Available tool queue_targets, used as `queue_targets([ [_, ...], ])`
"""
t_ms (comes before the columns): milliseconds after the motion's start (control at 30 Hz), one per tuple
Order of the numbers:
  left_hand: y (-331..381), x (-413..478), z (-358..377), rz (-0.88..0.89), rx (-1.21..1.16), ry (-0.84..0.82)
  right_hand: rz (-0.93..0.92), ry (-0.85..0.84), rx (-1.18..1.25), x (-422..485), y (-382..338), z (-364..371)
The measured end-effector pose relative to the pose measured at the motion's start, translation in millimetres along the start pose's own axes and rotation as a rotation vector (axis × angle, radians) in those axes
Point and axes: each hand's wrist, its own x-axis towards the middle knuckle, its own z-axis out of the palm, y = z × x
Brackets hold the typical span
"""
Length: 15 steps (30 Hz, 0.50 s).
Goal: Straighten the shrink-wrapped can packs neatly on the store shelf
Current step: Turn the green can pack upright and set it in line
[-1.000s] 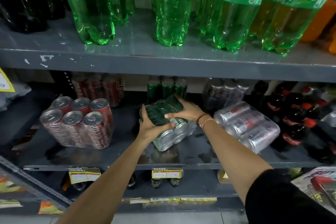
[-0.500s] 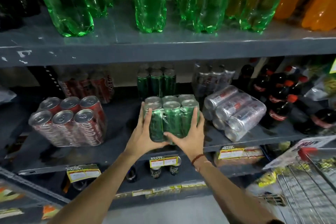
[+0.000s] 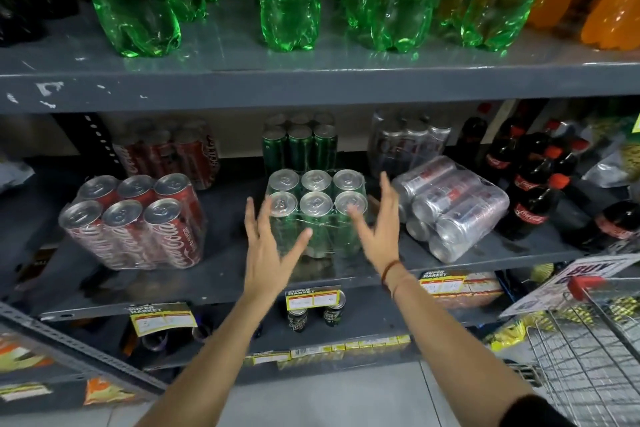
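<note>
Green pack (image 3: 317, 215): now upright mid-shelf (image 3: 221, 274), released a moment ago. Left hand (image 3: 268, 253) and right hand (image 3: 379, 236): spread wide, empty, flanking it. Silver pack (image 3: 453, 208): toppled on its side; likely next.

Green can pack (image 3: 317, 215) upright, mid-shelf

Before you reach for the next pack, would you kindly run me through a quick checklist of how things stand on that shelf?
1. Green can pack upright, tops up: ok.
2. Left hand open, off the pack: ok.
3. Right hand open, off the pack: ok.
4. Silver can pack upright: not ok, it lies on its side, askew.
5. Red can pack squared to the shelf edge: not ok, tilted and turned.
6. Shrink wrap intact on the silver pack: cannot tell.
</note>
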Motion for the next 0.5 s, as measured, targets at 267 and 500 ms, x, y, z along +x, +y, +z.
queue_targets([
  [267,53.6,17.1,54.3,-0.422,-0.176,0.157,0.283,-0.589,0.165,75.9,-6.3,0.8],
  [500,3.6,78.5,15.5,-0.217,-0.152,-0.147,0.227,-0.208,-0.010,7.7,-26.9,5.3],
])
